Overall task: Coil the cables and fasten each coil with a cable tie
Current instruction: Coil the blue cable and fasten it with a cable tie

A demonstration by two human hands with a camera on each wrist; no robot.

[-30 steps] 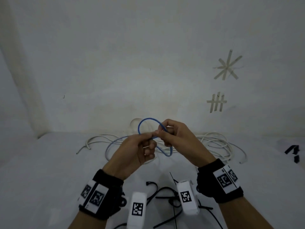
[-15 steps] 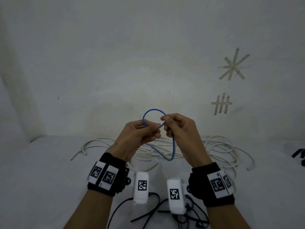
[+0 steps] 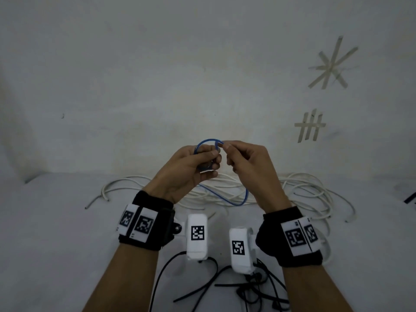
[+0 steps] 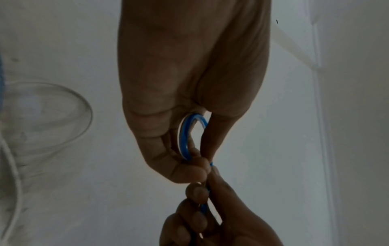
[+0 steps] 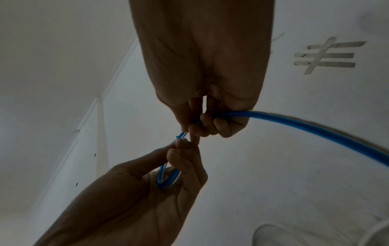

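Note:
A thin blue cable (image 3: 234, 202) is held up in front of the white wall by both hands. My left hand (image 3: 198, 163) pinches a small coil of it (image 4: 185, 138) between thumb and fingers. My right hand (image 3: 238, 158) pinches the cable (image 5: 294, 124) just to the right of the coil and a loose loop hangs below both hands. A short arc of the blue cable rises above the left fingers. Several black cable ties (image 3: 202, 291) lie on the table near my wrists.
A tangle of white cables (image 3: 299, 190) lies on the white table (image 3: 56, 221) against the wall, behind the hands. Tape marks (image 3: 331, 66) are stuck on the wall at the right. Dark objects (image 3: 410, 198) sit at the table's right edge.
Both hands have risen and the view has tilted. The blue loop above the fingers has shrunk as more cable was gathered into the left hand's coil.

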